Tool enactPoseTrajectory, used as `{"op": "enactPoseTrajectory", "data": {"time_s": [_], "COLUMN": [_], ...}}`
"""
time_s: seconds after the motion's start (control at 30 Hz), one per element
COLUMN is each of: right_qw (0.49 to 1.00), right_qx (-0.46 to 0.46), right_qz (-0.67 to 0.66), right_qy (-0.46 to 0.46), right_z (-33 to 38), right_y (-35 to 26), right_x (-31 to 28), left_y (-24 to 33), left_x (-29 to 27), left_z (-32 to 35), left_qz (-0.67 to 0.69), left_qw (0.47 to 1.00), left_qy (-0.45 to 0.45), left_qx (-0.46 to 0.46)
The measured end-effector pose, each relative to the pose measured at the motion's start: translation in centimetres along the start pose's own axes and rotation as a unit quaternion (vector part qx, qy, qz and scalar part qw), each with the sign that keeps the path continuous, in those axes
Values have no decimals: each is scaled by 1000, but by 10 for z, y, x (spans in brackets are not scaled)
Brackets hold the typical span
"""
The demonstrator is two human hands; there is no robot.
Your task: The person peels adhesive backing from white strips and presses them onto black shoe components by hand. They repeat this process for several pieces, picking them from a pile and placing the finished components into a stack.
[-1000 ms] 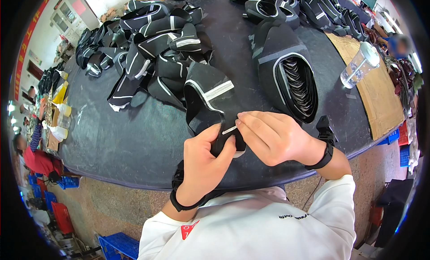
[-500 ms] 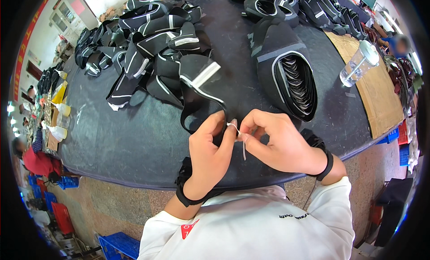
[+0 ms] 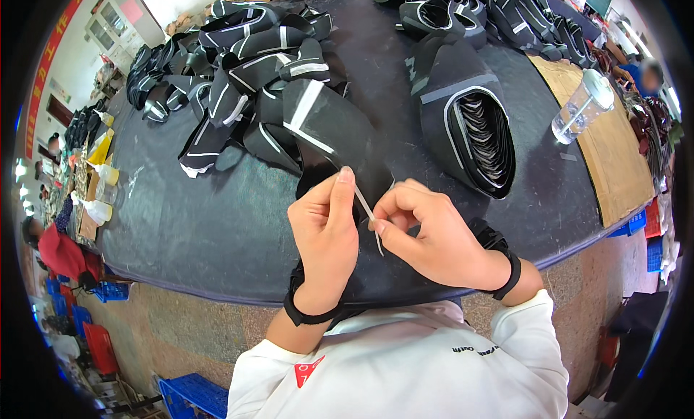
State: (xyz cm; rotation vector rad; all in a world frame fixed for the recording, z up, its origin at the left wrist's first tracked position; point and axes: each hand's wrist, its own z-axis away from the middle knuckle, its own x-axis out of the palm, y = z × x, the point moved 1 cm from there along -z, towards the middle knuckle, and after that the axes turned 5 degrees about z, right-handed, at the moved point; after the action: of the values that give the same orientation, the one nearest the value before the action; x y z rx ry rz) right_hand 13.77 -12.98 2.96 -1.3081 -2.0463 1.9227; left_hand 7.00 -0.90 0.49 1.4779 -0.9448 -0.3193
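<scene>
My feed comes through bright and evenly lit, with small white lamps [image 3: 22,170] glaring at nine o'clock. A pale sheen spreads over the broad, dark, smooth-topped table [image 3: 217,235], whose near edge I see bowed by the fisheye at six o'clock. The bare left hand [image 3: 325,227] and right hand [image 3: 437,235] look sharp to me; at two o'clock a blue-clothed person's head [image 3: 650,76] is blurred, and black vignetting rings my view.

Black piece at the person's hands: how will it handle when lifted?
The black piece is probably flexible: it bends in a curve rather than lying flat. Likely light for its size, as it looks like thin sheet. It might drag neighbours, since it overlaps the heap of similar pieces in view.
</scene>
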Motion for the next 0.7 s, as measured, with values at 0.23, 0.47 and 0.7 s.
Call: {"op": "enactPoseTrajectory", "data": {"time_s": [0.23, 0.47, 0.7], "right_qw": [985, 994, 989], "right_qx": [104, 58, 81], "right_qz": [-136, -91, -127], "right_qy": [-8, 11, 13], "right_z": [3, 3, 2], "right_y": [11, 13, 13], "right_x": [4, 2, 1], "left_y": [7, 11, 19], "left_x": [0, -1, 8], "left_z": [-1, 1, 9], "left_qz": [56, 87, -33], "left_qw": [998, 995, 999], "left_qy": [-5, -32, -36], "left_qx": [8, -46, -4]}}
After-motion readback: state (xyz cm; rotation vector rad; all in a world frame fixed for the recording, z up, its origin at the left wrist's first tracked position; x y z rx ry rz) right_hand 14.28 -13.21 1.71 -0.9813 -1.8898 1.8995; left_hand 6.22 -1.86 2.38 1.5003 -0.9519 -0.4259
